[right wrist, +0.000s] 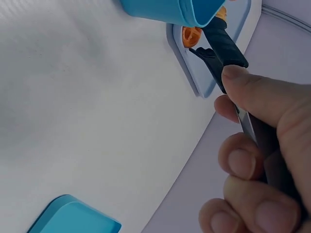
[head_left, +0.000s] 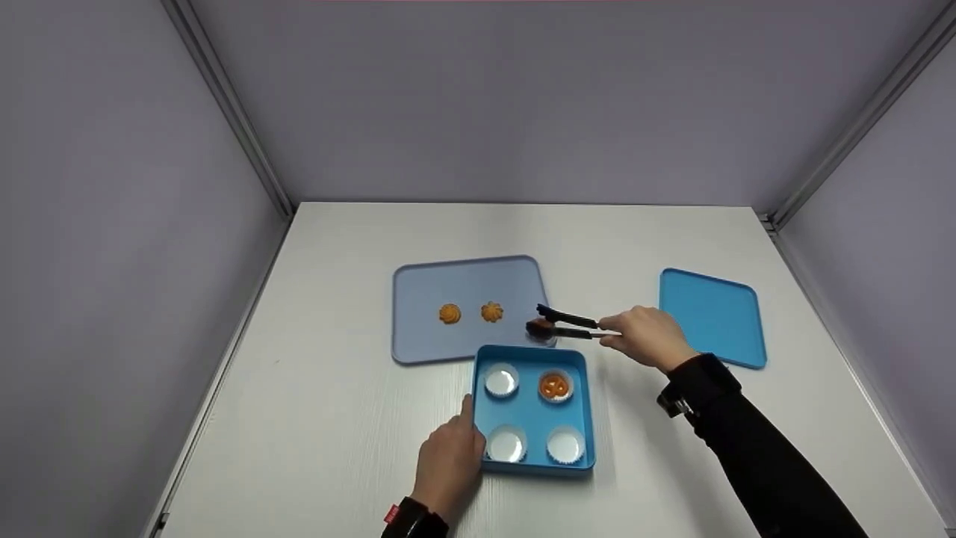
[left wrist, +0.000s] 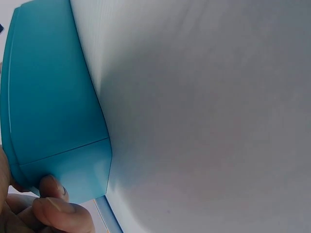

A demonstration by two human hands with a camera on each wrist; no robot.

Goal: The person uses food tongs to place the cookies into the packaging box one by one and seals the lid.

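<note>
Head view: cookie (head_left: 539, 326) sits between tongs (head_left: 571, 326) tips, ahead of right hand (head_left: 647, 338) grip.

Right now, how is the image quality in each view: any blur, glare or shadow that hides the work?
Head view: even, soft light, sharp enough; the tongs tips and the cookie they pinch are small and dark. Left wrist view: very close, the blue box wall fills the left side and the fingertips are soft. Right wrist view: the right hand looms large and blurred, and the table carries a faint shadow.
</note>
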